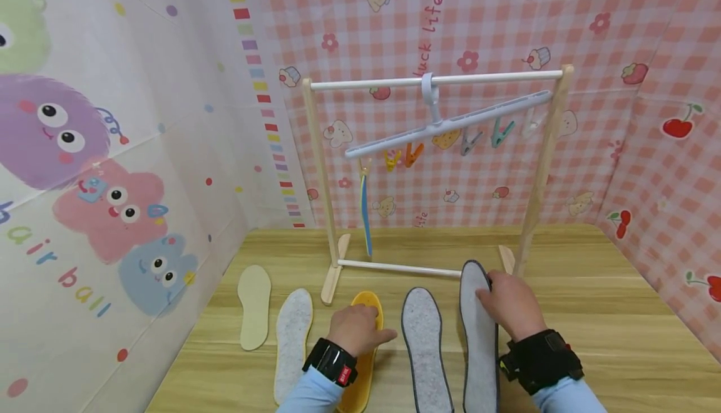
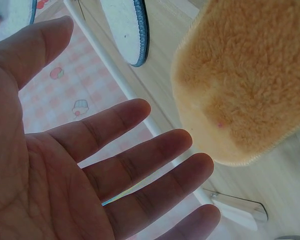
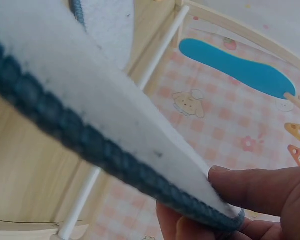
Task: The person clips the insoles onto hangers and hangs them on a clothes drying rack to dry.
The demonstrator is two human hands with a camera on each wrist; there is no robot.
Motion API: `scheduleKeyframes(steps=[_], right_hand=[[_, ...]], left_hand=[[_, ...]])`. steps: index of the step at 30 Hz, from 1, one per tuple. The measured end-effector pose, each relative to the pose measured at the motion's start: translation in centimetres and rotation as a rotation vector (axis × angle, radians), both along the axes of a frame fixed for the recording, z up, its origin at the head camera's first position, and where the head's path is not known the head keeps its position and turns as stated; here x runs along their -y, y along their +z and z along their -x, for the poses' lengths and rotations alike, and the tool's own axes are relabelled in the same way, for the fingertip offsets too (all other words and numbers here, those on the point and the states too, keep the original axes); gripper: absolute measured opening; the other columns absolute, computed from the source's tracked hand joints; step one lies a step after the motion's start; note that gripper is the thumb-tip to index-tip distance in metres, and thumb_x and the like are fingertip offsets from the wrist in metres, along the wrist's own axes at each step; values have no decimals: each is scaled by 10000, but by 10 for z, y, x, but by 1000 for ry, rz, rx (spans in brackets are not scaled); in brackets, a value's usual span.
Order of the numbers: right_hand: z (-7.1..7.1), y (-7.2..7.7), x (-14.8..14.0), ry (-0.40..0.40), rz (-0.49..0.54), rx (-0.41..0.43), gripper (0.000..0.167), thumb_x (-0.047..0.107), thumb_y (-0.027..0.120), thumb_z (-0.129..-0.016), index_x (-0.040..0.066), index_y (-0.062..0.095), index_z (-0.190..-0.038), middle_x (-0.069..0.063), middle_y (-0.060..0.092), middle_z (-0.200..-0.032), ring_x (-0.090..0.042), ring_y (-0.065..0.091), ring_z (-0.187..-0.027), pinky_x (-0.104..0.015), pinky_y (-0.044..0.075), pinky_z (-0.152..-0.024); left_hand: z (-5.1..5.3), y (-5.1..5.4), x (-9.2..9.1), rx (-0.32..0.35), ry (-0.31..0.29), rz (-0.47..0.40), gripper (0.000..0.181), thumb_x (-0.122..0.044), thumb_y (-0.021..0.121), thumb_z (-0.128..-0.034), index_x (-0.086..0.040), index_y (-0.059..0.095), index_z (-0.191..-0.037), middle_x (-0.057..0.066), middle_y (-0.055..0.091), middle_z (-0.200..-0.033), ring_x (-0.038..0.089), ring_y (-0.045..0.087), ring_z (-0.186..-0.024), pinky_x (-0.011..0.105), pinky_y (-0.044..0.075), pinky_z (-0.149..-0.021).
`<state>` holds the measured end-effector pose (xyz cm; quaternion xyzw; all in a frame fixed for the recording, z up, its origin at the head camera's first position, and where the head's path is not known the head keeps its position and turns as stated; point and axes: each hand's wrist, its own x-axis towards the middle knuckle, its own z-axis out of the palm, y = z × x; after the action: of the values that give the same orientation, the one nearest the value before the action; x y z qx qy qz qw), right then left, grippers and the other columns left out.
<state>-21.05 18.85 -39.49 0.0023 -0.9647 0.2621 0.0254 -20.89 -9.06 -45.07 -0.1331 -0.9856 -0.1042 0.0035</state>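
My right hand [image 1: 514,303] pinches a grey felt insole [image 1: 477,331] with dark stitched edging near its upper end. In the right wrist view, the thumb lies on the pale face of this insole [image 3: 105,105] and the fingers are behind it. The left hand [image 1: 356,330] hovers over a yellow-orange insole [image 1: 360,388], fluffy in the left wrist view; its fingers are spread and grip nothing. A second grey, dark-edged insole [image 1: 426,344] lies between the two hands. From a clip [image 1: 365,168] on the tilted hanger [image 1: 450,126], a blue insole [image 1: 365,216] hangs edge-on.
A wooden rack [image 1: 543,175] with white rods holds the hanger. Several other clips hang along it, including an orange one [image 1: 414,154] and a teal one [image 1: 501,132]. At left on the table [image 1: 608,338] lie a cream insole [image 1: 255,306] and a yellow-edged grey one [image 1: 293,341].
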Motion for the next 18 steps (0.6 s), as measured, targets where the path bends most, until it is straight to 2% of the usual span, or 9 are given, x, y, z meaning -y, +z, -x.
scheduleKeyframes(steps=[7,12,18], right_hand=[[0,6,1,-3,13,-21,376,114,624,-943,-167,576,-1188,-328,634,-1074,-333,626,-813,-487,525,-699],[-1,12,2,-3,17,-63,367,123,619,-943,-157,589,-1179,-302,647,-1025,-297,600,-747,-438,508,-634],[-1,19,5,-19,63,-117,265,144,616,-955,-105,651,-1041,-141,592,-761,-239,520,-620,-346,416,-522]], left_hand=[[1,2,1,-17,-12,-4,493,-561,727,-811,-170,506,-608,-39,433,-560,130,430,-481,304,335,-435],[2,3,1,-34,-15,1,478,-559,730,-809,-162,529,-634,-33,445,-570,129,438,-487,303,344,-435],[3,5,1,-46,-7,11,473,-560,733,-803,-153,543,-654,-27,461,-582,131,447,-503,304,348,-444]])
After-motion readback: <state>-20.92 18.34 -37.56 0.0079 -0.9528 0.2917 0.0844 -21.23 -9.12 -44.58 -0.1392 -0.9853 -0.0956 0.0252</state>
